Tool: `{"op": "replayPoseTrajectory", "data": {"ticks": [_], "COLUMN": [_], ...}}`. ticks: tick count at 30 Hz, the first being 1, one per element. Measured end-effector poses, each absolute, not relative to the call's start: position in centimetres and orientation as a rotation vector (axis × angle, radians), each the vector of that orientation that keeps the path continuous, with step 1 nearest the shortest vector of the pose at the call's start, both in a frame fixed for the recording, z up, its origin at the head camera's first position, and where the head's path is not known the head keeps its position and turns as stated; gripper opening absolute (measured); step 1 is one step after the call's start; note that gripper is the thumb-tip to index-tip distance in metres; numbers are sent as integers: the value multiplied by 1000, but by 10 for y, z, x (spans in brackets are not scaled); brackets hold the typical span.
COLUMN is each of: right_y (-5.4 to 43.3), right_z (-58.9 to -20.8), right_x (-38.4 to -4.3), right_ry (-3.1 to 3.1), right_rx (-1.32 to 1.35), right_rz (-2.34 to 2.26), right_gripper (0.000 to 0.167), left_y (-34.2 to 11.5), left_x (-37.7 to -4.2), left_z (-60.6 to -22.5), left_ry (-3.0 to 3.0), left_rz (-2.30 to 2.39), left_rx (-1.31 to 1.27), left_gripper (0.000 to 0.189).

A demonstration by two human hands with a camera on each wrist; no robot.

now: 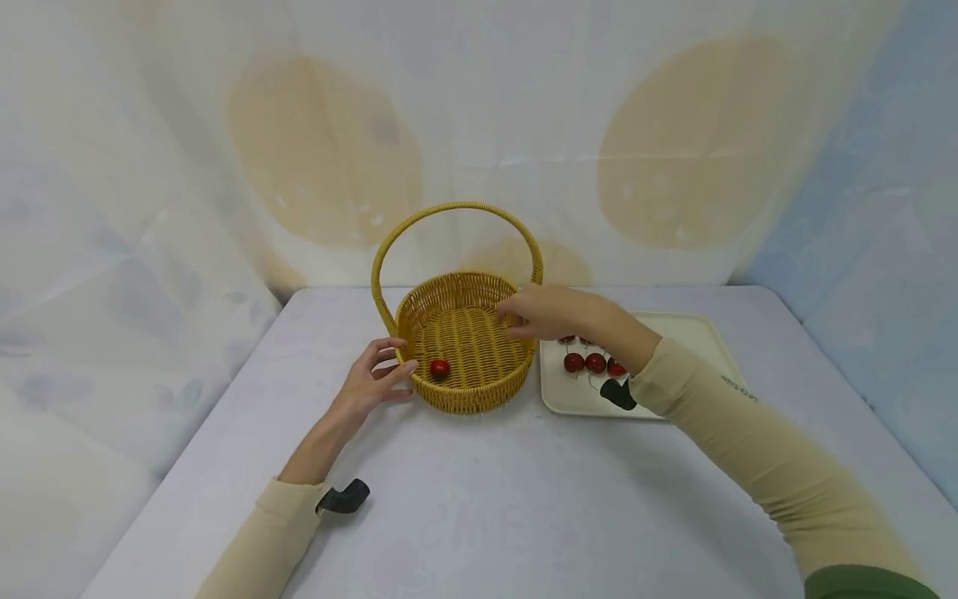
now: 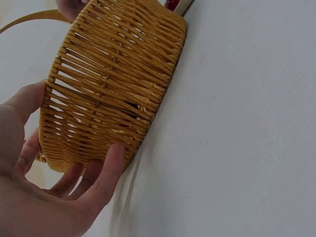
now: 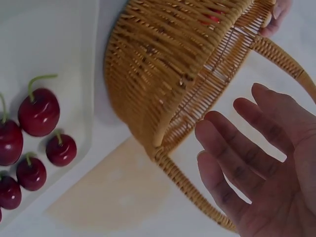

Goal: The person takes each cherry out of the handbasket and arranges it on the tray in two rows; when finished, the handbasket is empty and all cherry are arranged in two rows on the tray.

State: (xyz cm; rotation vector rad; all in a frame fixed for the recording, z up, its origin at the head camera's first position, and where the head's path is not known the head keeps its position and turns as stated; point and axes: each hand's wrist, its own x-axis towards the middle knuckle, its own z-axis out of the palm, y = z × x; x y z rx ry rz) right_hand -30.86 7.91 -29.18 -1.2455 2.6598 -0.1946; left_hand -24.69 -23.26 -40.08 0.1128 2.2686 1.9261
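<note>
A round yellow wicker basket with a tall hoop handle stands on the table. Inside lies one red cherry, near the left wall; a bit of its red also shows through the weave in the right wrist view. My left hand holds the basket's left side, thumb at the rim and fingers bent against the outer wall. Over the right rim, below the handle's arch, hovers my right hand. Its fingers are spread and loosely bent, with nothing between them.
To the basket's right lies a cream tray, partly covered by the right forearm. Several dark red cherries with green stems sit on it in rows. A patterned cloth hangs behind the table.
</note>
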Motion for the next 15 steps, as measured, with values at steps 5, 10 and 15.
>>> {"op": "replayPoseTrajectory", "data": {"ticks": [5,10,15], "right_y": [61,48,36], "right_z": [-301,-312,-322], "right_x": [-313,-316,-316], "right_ry": [2605,2575,2550], "right_rx": [-1268,-1282,-1261], "right_rz": [-184,-176,-157], "right_gripper": [31,32,33], "left_y": [-237,-239,-240], "left_x": [-254,-260,-260], "left_z": [-413,-419,-420], "left_ry": [2275,2291,2274], "left_rz": [1935,1921,1932], "left_rx": [112,113,122], "left_gripper": [65,64,62]}}
